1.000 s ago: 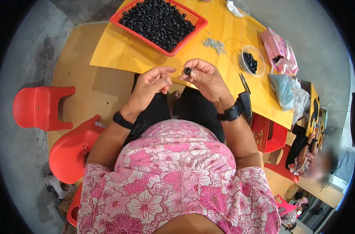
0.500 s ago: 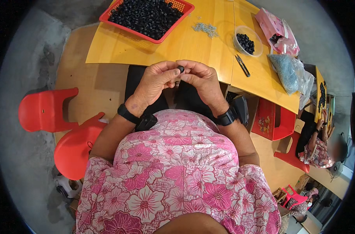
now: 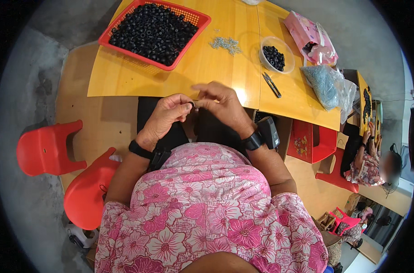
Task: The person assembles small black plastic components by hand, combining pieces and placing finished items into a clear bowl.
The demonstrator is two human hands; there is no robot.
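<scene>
The person's left hand, near the centre of the frame, has its thumb and forefinger pinched together, and this grip has hold of a small black piece at the fingertips, just off the near edge of the yellow worktop and above the dark trousers. The right hand meets it from the right, thumb tip close beside the black piece and forefinger stretched toward the left; its other fingers are partly hidden, so one cannot tell whether this grip has hold of anything. Dark bands circle both wrists, and a black box sits by the right one. At the upper left of the frame, a red basket is heaped with black rings. To the right of it, at upper centre, lies a loose scatter of small silvery pieces. Further right stands a clear round tub partly filled with black pieces, and just below it lies a pair of dark snips, set aslant. A pink bag and a clear bag of bluish grains rest at upper right. Red stools stand at left, and a co-worker sits at far right.
</scene>
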